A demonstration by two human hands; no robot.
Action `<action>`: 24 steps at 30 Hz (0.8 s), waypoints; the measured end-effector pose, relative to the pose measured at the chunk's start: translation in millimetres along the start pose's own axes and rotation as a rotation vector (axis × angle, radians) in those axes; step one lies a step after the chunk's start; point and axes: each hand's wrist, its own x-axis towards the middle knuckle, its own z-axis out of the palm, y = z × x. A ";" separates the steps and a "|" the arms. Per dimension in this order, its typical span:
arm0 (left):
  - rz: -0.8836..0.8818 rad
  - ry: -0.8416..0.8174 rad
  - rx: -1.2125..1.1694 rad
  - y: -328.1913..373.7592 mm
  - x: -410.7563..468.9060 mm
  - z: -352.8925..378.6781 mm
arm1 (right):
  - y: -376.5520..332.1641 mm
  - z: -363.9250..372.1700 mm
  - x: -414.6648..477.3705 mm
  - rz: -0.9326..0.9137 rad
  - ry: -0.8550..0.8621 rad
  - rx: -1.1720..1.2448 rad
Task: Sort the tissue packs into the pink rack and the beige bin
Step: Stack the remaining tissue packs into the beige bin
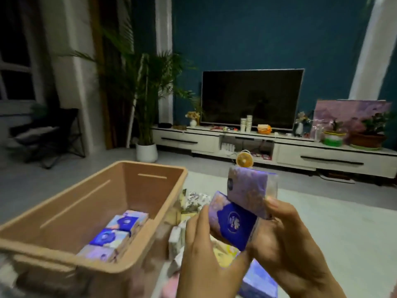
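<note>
1. Head view: two tissue packs are held up in front of the person, to the right of the beige bin [64, 190].
2. The upper pack [247, 190] stands nearly upright with its long axis vertical and its broad lilac face turned towards the camera. Its wrapper is soft, glossy plastic with a faint floral print, and a small dark round mark sits on its left edge.
3. The lower pack [233, 222] slants, with its long axis running from upper left down to lower right. Its top end tucks under the upper pack, touching it. A dark blue panel with a round white emblem faces the camera, but the writing is too blurred to read.
4. The right hand [287, 237] grips the upper pack, with the thumb pressed on its lower right corner and the fingers curled behind it.
5. The left hand [206, 254] holds the lower pack, with the fingers along its left edge and the thumb under its bottom corner.
6. The bin is a smooth, matte, rounded-corner tub with slots in its walls. Three similar packs [111, 235] lie flat in a row on its floor, blue panels facing up.
7. Loose packs [193, 201] in pale floral and yellow wrappers lie on the floor between the bin and the hands, and a lilac one [260, 282] lies below the right wrist.
8. Beyond them a small orange fan [244, 159] stands before a white TV console [322, 155] that carries a dark television [251, 97] and stacked paper cups [247, 123].
</note>
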 end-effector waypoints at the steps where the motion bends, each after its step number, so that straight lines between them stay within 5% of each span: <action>1: 0.048 0.025 0.093 11.2 -2.1 -16.4 | 2.6 10.2 3.2 0.002 -0.057 -0.007; 5: 0.147 0.139 0.352 43.7 -5.4 -95.6 | 8.5 46.9 28.8 0.042 -0.223 -0.117; 10: -0.133 0.286 0.676 24.3 42.6 -194.9 | 25.5 83.8 109.7 0.047 -0.272 -0.688; 17: -0.393 -0.295 1.277 -39.2 108.8 -191.8 | 110.1 82.0 261.1 -0.054 -0.897 -2.200; 21: -0.496 -0.339 1.404 -73.9 138.5 -180.3 | 162.8 64.4 303.9 0.160 -1.135 -2.471; 24: -0.504 -0.327 1.432 -89.8 147.6 -175.0 | 179.4 55.0 323.9 0.246 -1.193 -2.403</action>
